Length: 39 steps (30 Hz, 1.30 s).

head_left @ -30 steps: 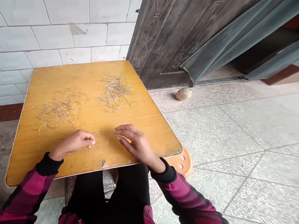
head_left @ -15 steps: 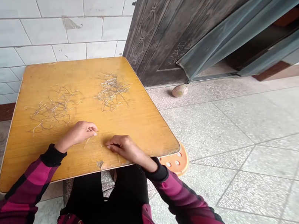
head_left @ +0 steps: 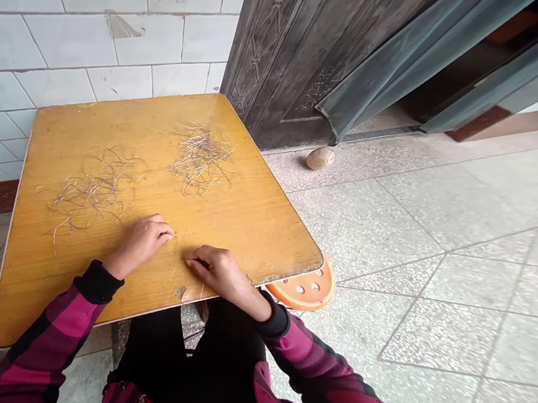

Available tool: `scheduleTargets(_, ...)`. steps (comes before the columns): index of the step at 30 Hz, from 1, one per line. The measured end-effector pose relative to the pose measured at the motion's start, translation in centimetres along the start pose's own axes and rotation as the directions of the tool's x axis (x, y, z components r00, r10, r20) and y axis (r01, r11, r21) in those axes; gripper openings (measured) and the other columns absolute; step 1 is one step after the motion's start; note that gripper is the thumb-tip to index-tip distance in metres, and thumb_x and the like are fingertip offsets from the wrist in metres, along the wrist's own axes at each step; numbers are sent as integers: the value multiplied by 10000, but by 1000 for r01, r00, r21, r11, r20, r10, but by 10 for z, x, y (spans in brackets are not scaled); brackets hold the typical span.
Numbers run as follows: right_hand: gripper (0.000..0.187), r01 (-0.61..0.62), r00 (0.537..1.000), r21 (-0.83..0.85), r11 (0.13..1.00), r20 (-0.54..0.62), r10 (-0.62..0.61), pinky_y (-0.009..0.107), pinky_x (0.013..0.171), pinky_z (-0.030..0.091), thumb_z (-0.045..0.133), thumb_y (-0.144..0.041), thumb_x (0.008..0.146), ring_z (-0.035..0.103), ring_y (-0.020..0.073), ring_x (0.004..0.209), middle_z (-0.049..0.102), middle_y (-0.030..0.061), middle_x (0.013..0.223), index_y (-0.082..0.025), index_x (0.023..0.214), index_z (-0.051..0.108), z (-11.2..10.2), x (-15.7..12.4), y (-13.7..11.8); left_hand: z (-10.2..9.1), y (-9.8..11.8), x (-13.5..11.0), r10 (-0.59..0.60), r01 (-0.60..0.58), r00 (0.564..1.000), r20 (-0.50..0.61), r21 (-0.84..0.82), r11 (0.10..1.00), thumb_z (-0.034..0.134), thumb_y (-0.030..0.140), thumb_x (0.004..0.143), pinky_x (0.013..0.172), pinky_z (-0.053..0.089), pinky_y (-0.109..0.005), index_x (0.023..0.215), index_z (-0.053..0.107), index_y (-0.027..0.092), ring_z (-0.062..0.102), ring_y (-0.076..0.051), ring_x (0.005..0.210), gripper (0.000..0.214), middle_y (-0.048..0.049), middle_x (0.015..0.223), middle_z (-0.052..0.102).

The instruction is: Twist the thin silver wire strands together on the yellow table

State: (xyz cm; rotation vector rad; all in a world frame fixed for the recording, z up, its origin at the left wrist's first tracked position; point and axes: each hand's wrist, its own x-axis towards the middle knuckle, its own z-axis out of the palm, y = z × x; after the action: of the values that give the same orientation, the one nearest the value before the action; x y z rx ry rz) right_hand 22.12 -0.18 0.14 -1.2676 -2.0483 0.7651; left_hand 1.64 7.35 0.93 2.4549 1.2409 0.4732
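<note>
Over the front of the wooden table [head_left: 233, 234], my left hand [head_left: 146, 239] is closed in a pinch, a tiny end of thin wire barely showing at its fingertips. Close by to the right and nearer the edge, my right hand [head_left: 216, 270] pinches a thin wire [head_left: 202, 291], whose pale strand hangs below the fingers. The two hands are a short gap apart. Beyond my left hand lies a loose tangle of bent wires [head_left: 95, 190]. A denser heap of straighter wires [head_left: 202, 157] lies at the back right.
White wall tiles [head_left: 69, 83] border the table's far side. An orange stool [head_left: 307, 288] is partly under its right front corner. To the right are a dark carved door [head_left: 298, 56], a grey-green curtain [head_left: 406, 39] and a roundish ball-like object [head_left: 320, 158] on the floor.
My right hand has shifted slightly left, closer to my left hand. A short strand that showed below my left hand is no longer visible there. The view has tilted a little.
</note>
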Motion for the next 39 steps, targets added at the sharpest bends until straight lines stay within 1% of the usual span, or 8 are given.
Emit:
scheduleTargets(12, 142, -38, 998, 23, 999, 46, 37, 265, 689, 496, 590, -154, 866, 647, 154, 726, 711, 52, 841, -162, 967, 689, -10, -13, -3, 5, 0, -4, 40, -38, 998, -39, 43, 998, 504, 192, 914, 667, 405, -270, 847, 720, 161, 568, -163, 745, 229, -52, 821, 610)
scheduleTargets(19, 162, -113, 990, 155, 981, 98, 99, 261, 694, 510, 578, -177, 872, 673, 152, 753, 739, 39, 871, -168, 973, 705, -15, -5, 4, 3, 1, -3, 44, -41, 998, -39, 77, 996, 510, 196, 912, 662, 399, -270, 836, 707, 159, 564, -161, 744, 215, -48, 826, 608)
scheduleTargets(26, 155, -72, 989, 77, 994, 131, 62, 260, 699, 499, 571, -177, 871, 663, 148, 746, 737, 34, 872, -179, 947, 706, -16, -4, 0, 3, -1, 0, 10, -8, 999, -35, 39, 999, 525, 210, 898, 693, 412, -275, 818, 720, 162, 594, -170, 785, 217, -59, 858, 658)
scheduleTargets(28, 151, -93, 988, 100, 991, 134, 80, 254, 677, 497, 575, -185, 866, 656, 141, 713, 735, 25, 845, -184, 946, 703, -17, -4, 0, 1, -3, 1, 0, 0, 1000, -27, -4, 1000, 539, 210, 881, 693, 412, -272, 810, 723, 165, 593, -162, 765, 202, -54, 847, 668)
scheduleTargets(31, 140, -137, 983, 153, 979, 147, 115, 240, 615, 488, 570, -206, 866, 630, 125, 636, 712, 9, 764, -183, 918, 698, -19, -5, 2, -8, -10, 4, -31, 37, 999, 37, -173, 984, 558, 214, 845, 673, 413, -252, 804, 721, 163, 594, -145, 728, 176, -37, 801, 682)
scheduleTargets(35, 131, -203, 972, 236, 950, 170, 165, 222, 532, 466, 568, -231, 863, 564, 94, 519, 641, -12, 647, -167, 857, 682, -18, -4, 5, -21, -18, 6, -135, 164, 986, 98, -413, 896, 544, 280, 831, 609, 409, -228, 793, 699, 136, 574, -125, 647, 215, -15, 694, 665)
scheduleTargets(37, 138, -265, 959, 343, 901, 191, 209, 211, 498, 463, 590, -267, 854, 546, 81, 493, 615, -19, 633, -160, 878, 675, -17, -3, 7, -24, -17, 5, -181, 193, 981, 70, -460, 867, 551, 305, 819, 591, 411, -224, 800, 695, 130, 561, -120, 625, 227, -16, 687, 667)
scheduleTargets(39, 218, -339, 940, 500, 797, 220, 261, 195, 447, 453, 640, -333, 827, 539, 72, 479, 610, -25, 650, -160, 955, 666, -14, -1, 10, -26, -10, 3, -188, 168, 982, 3, -459, 872, 555, 318, 817, 589, 412, -224, 799, 692, 133, 562, -121, 636, 231, -24, 719, 680)
